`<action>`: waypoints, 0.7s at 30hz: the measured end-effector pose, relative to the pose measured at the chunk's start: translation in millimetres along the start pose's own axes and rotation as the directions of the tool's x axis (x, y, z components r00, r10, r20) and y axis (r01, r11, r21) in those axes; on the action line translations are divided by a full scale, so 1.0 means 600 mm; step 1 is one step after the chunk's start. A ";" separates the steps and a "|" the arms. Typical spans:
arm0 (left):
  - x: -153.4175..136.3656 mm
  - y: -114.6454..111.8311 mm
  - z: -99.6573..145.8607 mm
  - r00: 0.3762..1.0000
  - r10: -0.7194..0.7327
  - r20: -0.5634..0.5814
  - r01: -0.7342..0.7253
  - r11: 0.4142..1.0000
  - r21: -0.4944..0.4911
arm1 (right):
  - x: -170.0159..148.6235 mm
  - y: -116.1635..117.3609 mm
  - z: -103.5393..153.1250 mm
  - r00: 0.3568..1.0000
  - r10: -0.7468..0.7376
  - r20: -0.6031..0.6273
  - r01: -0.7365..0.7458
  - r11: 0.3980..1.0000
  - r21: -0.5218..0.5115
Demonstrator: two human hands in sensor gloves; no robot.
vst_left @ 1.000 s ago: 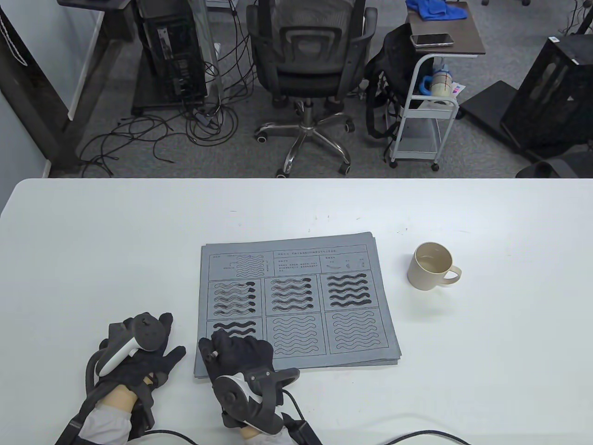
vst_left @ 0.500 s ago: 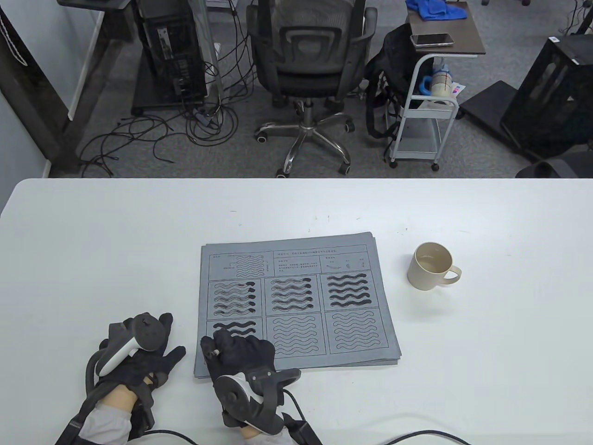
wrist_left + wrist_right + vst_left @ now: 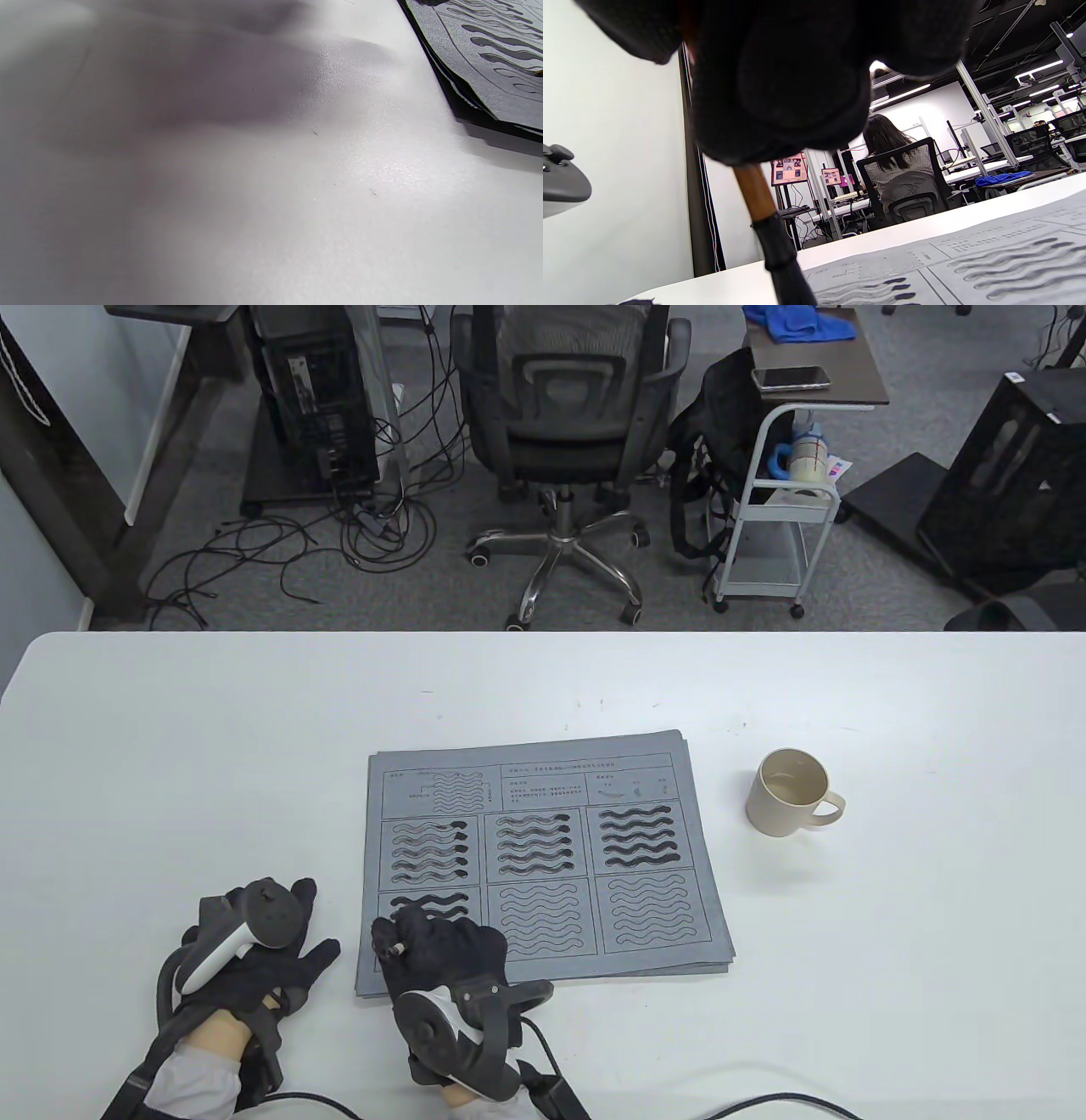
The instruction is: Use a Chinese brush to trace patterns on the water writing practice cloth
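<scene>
Water-cloth tracing, lower-left panel in progress.

Table view: we log the right hand [image 3: 445,954] curled round the brush [image 3: 392,951] over the cloth [image 3: 543,865]; just beyond the grip two waves are inked, three upper panels are filled, two panels to its right are bare, so we judge the task past halfway. The left hand [image 3: 254,959] lies flat, holding nothing. Left wrist view: table [image 3: 297,190] and cloth edge only. Right wrist view: the brush shaft drops below the grip.
</scene>
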State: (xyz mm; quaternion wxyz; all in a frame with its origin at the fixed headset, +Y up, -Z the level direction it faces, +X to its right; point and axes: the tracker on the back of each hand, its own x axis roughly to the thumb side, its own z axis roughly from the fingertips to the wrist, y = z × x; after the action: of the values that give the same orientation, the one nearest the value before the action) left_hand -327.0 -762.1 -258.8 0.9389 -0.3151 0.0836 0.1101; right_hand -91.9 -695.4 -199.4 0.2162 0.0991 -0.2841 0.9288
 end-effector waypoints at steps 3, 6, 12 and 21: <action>0.000 0.000 0.000 1.000 0.000 0.000 0.000 1.000 -0.001 | -0.001 0.000 0.000 1.000 0.007 0.000 -0.007 1.000 -0.001; 0.000 0.000 0.000 1.000 0.000 0.000 0.000 1.000 -0.001 | -0.001 0.000 -0.001 1.000 0.010 -0.003 -0.010 1.000 -0.001; 0.000 0.000 -0.001 1.000 0.000 -0.001 0.000 1.000 -0.002 | -0.002 -0.001 -0.002 1.000 0.020 -0.004 -0.020 1.000 -0.005; 0.000 0.000 -0.001 1.000 0.000 -0.001 0.000 1.000 -0.002 | -0.003 -0.001 -0.003 1.000 0.028 -0.009 -0.028 1.000 -0.012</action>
State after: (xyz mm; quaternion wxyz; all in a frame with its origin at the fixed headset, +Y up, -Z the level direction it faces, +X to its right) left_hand -327.1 -762.4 -259.0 0.9386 -0.3162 0.0838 0.1100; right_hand -90.4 -694.5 -201.3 0.2051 0.0896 -0.2901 0.9304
